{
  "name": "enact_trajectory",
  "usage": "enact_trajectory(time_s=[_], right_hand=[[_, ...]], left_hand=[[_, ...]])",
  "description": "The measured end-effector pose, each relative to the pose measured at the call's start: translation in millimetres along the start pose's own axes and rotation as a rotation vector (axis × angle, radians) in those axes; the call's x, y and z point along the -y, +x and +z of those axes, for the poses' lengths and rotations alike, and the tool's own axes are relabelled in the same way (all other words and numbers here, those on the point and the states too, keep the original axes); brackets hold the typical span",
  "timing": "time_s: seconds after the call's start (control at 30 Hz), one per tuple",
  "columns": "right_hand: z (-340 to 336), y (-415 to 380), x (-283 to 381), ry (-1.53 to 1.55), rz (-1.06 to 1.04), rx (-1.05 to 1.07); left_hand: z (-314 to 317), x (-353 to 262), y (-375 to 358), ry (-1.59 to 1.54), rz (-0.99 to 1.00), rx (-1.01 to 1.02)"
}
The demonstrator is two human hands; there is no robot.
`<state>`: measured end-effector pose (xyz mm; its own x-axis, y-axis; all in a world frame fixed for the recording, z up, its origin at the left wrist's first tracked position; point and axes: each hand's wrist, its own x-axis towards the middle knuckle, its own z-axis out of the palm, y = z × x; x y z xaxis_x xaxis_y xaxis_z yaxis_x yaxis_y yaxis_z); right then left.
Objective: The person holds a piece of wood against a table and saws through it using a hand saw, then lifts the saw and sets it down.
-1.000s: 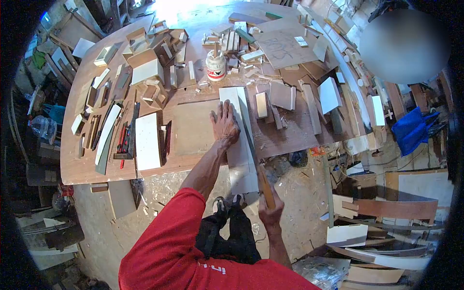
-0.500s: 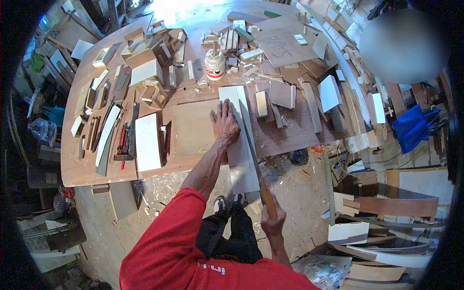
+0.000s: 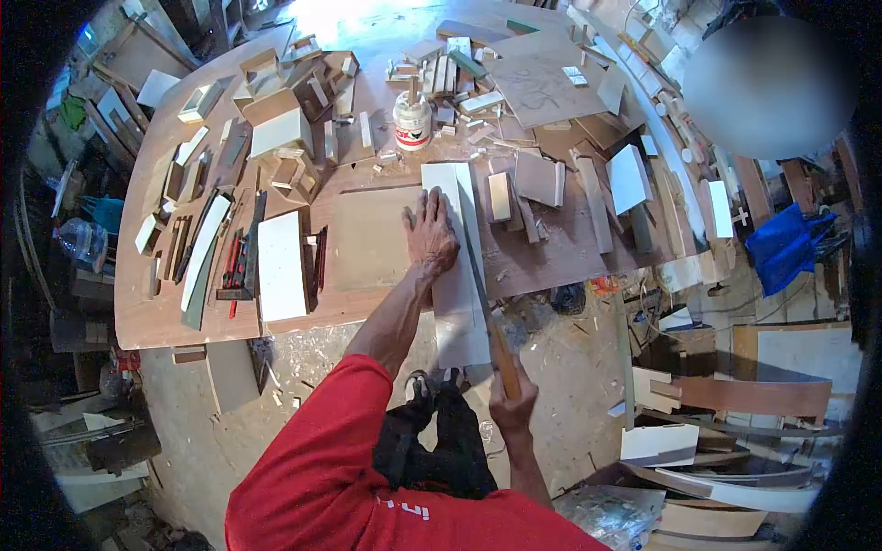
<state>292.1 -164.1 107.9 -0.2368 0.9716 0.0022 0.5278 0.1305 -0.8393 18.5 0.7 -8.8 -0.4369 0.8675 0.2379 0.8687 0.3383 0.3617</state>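
My left hand (image 3: 432,234) lies flat with spread fingers on a long white board (image 3: 459,317), which reaches past the table's front edge. Below and to the right, my right hand (image 3: 514,401) is wrapped round the wooden handle of a saw (image 3: 504,360). The saw's thin dark blade runs up along the right part of the board, against a lengthwise line. Left of the board a flat brown panel (image 3: 372,241) lies on the table.
On the wooden table (image 3: 349,308) stand a white glue pot (image 3: 412,124), small wooden boxes (image 3: 292,174), a white panel (image 3: 282,266), dark tools (image 3: 243,266) and wood offcuts (image 3: 588,202). A blue bag (image 3: 781,243) and stacked boards (image 3: 753,395) are at the right.
My right hand has shifted slightly down and left with the saw. My left hand keeps its place on the board. The whole view has moved a little.
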Motion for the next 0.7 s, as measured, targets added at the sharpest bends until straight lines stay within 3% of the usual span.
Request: enact_trajectory(time_s=[0.13,0.23,0.33,0.47,0.5,0.6,0.7], right_hand=[[0,1,17,0.12,0.221,0.125],[-9,-23,12,0.102,0.088,-0.009],[6,15,8,0.025,0.059,0.052],[-1,10,18,0.06,0.153,0.076],[-6,-4,10,0.025,-0.004,0.016],[-5,-11,13,0.029,0.028,-0.042],[6,26,11,0.001,0.095,0.096]], left_hand=[[10,4,2,0.045,0.0,-0.004],[-2,0,16,0.032,-0.024,0.013],[2,1,12,0.037,0.008,-0.003],[-1,2,11,0.022,-0.012,0.018],[0,1,14,0.017,-0.014,0.018],[-1,0,12,0.037,-0.004,0.002],[-11,-2,13,0.016,-0.017,0.072]])
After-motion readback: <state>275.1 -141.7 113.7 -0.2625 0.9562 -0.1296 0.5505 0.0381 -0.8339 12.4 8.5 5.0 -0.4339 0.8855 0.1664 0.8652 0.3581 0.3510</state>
